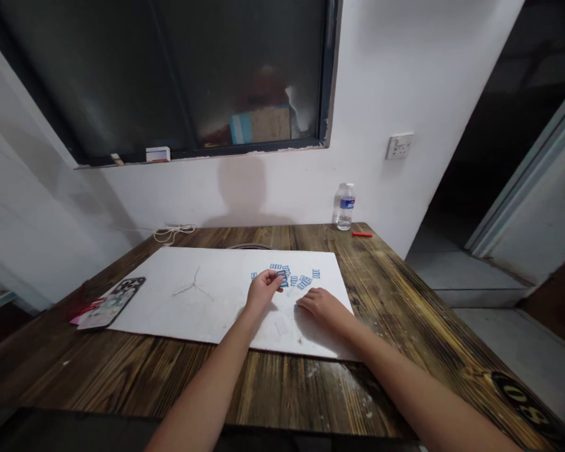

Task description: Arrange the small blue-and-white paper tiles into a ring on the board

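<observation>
My left hand (262,290) is closed, thumb and fingers pinching a small blue-edged piece (282,279) above a white board (235,285). Several similar blue-edged pieces (304,282) lie scattered on the board just beyond my hands, some partly hidden by my left fingers. To the right, my right hand (324,306) rests palm down on the board, its fingers lying slightly bent with nothing visible in them. Its fingertips are a little nearer to me than the loose pieces.
A phone-like patterned case (115,304) overlaps the board's left edge. On the wooden table (282,389) stand a water bottle (346,208) by the wall, a red stick-like object (362,235) and a coiled white cable (174,232). Thin dark lines (194,285) mark the board.
</observation>
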### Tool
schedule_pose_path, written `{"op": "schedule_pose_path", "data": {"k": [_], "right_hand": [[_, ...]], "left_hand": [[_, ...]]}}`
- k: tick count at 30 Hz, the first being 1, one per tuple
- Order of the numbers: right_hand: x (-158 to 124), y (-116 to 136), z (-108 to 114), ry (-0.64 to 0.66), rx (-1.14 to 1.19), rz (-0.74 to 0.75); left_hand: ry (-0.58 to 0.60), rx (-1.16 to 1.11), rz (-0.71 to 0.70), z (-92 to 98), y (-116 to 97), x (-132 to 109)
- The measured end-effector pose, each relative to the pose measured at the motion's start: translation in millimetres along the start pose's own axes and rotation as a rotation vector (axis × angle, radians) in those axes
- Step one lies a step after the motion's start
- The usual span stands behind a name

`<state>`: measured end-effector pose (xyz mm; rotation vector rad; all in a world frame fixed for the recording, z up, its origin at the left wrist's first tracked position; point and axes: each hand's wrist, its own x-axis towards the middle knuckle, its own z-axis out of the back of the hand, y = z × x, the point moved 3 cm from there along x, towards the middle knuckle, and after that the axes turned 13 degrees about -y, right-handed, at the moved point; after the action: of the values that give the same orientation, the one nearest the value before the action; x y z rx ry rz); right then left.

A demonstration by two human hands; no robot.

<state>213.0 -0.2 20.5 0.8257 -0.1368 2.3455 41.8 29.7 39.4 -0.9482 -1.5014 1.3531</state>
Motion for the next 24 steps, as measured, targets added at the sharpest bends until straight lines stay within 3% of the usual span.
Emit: {"op": "schedule_pose_path", "data": {"k": [9, 17, 24], "right_hand": [[-5, -11, 8, -0.221, -0.073, -0.087], [-7, -1, 25, -0.503, 0.019, -0.057], [-5, 4, 33, -0.561, 0.031, -0.06]], "left_hand": [[0.021, 0.003, 0.061, 0.4, -1, -7], [0.167, 0.055, 0.201, -8.7, 0, -21], [0.157, -0.014, 0.272, -10.9, -3, -27]]}}
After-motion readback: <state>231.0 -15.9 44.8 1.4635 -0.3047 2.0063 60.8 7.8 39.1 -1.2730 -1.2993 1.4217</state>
